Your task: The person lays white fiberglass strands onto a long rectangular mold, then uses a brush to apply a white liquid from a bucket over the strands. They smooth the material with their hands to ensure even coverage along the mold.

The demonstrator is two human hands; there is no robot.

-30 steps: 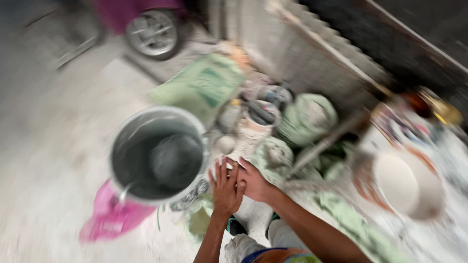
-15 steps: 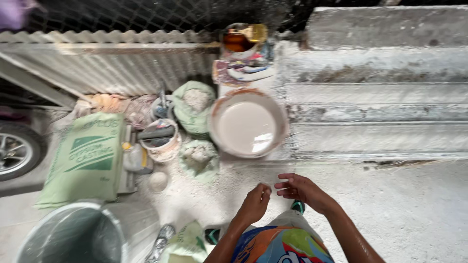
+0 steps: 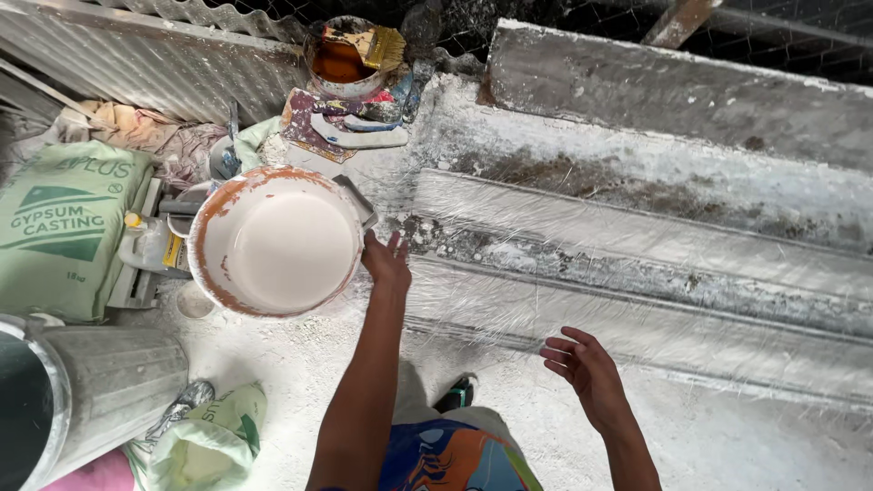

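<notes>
Head view. The left hand (image 3: 386, 261) rests against the rim of the round basin (image 3: 277, 240) at the basin's 3 o'clock edge, fingers spread and loosely curled on the rim rather than clamped around it. The basin sits on the dusty ground at about 10 o'clock from the person's body and is filled almost to its orange-stained rim with white liquid plaster. The right hand (image 3: 587, 368) hangs free at about 2 o'clock, fingers apart, holding nothing, above the front edge of the long white cornice mould (image 3: 637, 264).

Hazards, as judged from this position:
- A one-handed pull at one edge of a nearly full basin is likely to tilt it; the plaster could spill over the rim onto the ground
- The grip is shallow, and a wet rim could let the fingers slip
- The metal bucket (image 3: 91, 391) at 8 o'clock and the green plaster sack (image 3: 64, 227) at 9 o'clock crowd the basin's far side; a swing that way could strike them
- The paint can with brush (image 3: 350, 56) at 12 o'clock stands near the mould's end and could be knocked
</notes>
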